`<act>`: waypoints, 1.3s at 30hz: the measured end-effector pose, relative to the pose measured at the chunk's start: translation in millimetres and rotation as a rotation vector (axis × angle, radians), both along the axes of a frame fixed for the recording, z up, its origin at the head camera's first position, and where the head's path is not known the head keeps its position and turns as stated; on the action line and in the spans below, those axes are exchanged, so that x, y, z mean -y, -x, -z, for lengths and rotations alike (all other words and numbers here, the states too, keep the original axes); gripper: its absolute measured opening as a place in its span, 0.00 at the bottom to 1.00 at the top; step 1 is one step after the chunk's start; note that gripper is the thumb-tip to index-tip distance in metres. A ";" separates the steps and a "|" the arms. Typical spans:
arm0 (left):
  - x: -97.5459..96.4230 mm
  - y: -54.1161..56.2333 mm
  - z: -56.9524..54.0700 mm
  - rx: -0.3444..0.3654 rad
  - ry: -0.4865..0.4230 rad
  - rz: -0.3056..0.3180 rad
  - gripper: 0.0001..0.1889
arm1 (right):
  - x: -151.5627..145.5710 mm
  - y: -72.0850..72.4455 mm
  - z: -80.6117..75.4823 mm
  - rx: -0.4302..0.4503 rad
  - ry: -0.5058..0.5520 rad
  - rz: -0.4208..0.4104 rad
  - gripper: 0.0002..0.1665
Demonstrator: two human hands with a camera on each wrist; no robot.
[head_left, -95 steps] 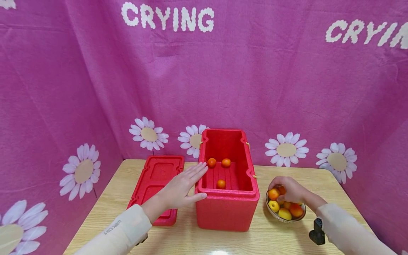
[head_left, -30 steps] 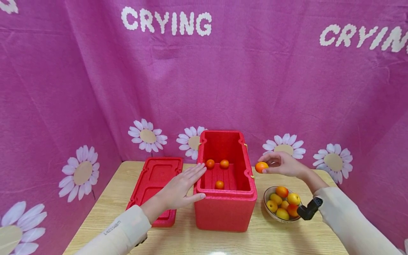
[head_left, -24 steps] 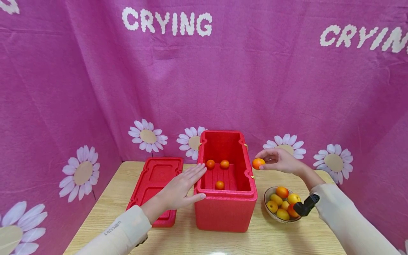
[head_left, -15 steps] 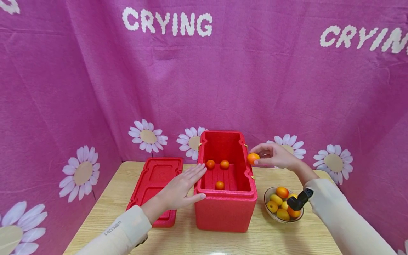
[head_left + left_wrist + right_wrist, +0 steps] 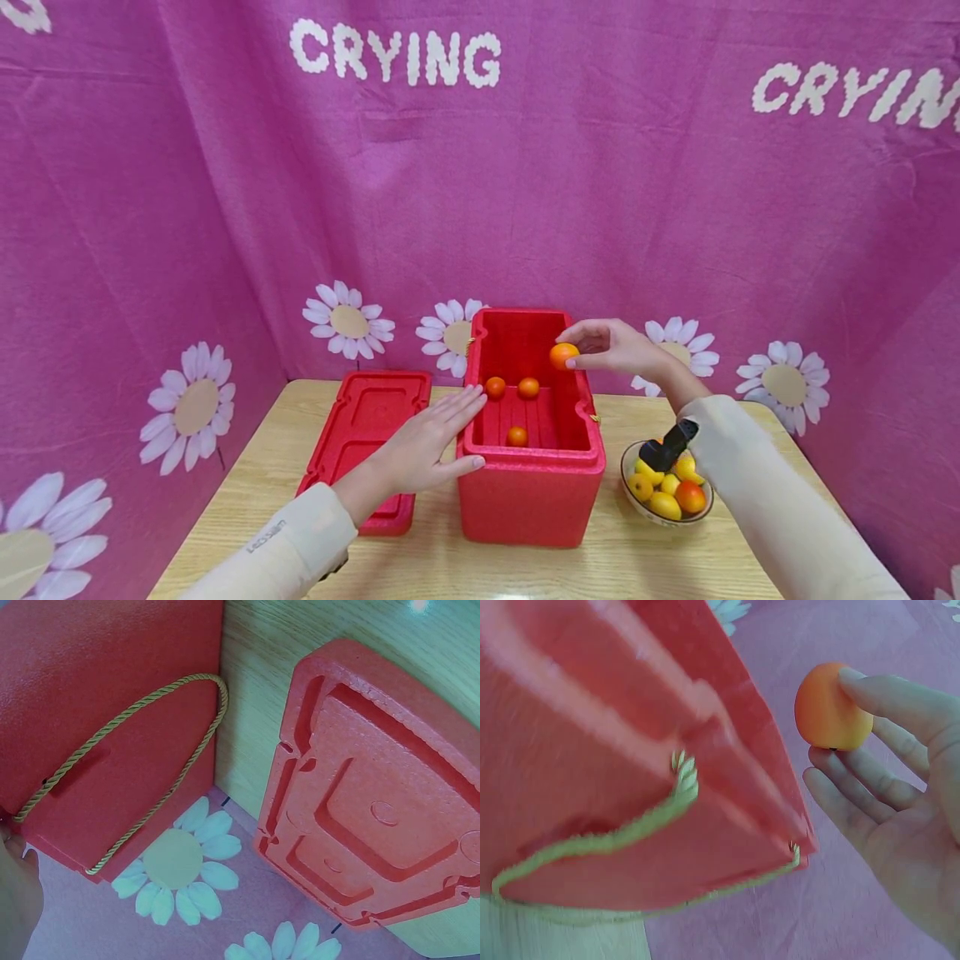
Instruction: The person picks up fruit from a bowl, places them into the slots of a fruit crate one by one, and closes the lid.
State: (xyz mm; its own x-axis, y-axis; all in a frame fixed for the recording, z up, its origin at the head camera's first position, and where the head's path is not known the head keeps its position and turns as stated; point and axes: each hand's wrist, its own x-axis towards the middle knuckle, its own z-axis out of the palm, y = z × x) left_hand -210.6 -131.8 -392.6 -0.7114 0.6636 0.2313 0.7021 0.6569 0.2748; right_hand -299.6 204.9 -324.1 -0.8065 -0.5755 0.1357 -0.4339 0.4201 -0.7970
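My right hand (image 5: 611, 346) pinches a round orange-yellow fruit (image 5: 564, 357) between thumb and fingers, above the right rim of a red foam box (image 5: 532, 500). The right wrist view shows the fruit (image 5: 831, 706) from the side, with a small dark spot at its base. Inside the uncovered box, 3 similar orange fruits lie on the floor, one of them near the front (image 5: 517, 437). With its fingers straight, my left hand (image 5: 427, 442) rests on the box's left rim. In the left wrist view only part of that hand (image 5: 19, 900) shows.
Right of the box stands a bowl (image 5: 633, 492) of several yellow and orange fruits, partly covered by the black wrist camera (image 5: 670, 446). The red lid (image 5: 375, 408) lies on the table to the left. A rope handle (image 5: 112, 731) loops from the box's side. Pink cloth hangs behind.
My right hand took an orange-yellow fruit from the bowl, lifted it and carried it left over the box's right rim. The left hand has stayed on the left rim.
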 end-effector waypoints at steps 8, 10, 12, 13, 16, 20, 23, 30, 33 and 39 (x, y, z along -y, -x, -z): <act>0.2 0.4 -0.3 0.008 0.010 -0.007 0.42 | 27.5 10.8 -8.5 0.029 -0.061 -0.098 0.22; 0.2 0.0 -1.0 0.019 0.010 -0.008 0.42 | 34.1 14.5 -9.8 0.057 -0.099 -0.116 0.22; 0.0 -0.1 -1.8 0.026 0.011 -0.007 0.42 | 40.3 18.0 -11.1 0.095 -0.133 -0.129 0.22; -0.1 -0.2 -2.1 0.028 0.013 -0.006 0.42 | 43.4 19.2 -12.1 0.119 -0.149 -0.130 0.22; -0.4 0.0 -2.0 0.028 0.017 -0.005 0.42 | 51.3 22.5 -14.9 0.161 -0.210 -0.138 0.22; -0.5 0.2 -1.3 0.031 0.012 -0.011 0.42 | 61.8 26.9 -18.1 0.228 -0.318 -0.159 0.22; -0.1 -0.1 -1.2 0.030 0.007 -0.008 0.42 | 70.6 29.5 -19.2 0.301 -0.415 -0.155 0.23; 0.6 0.6 1.1 0.020 0.009 -0.005 0.42 | 91.8 32.3 -14.8 0.337 -0.614 -0.007 0.22; 0.7 0.9 2.1 0.016 0.005 0.003 0.42 | 97.5 32.0 -10.8 0.324 -0.658 0.059 0.21; 1.7 1.1 1.8 0.002 -0.002 0.007 0.42 | 103.9 33.5 -4.8 0.298 -0.684 0.079 0.19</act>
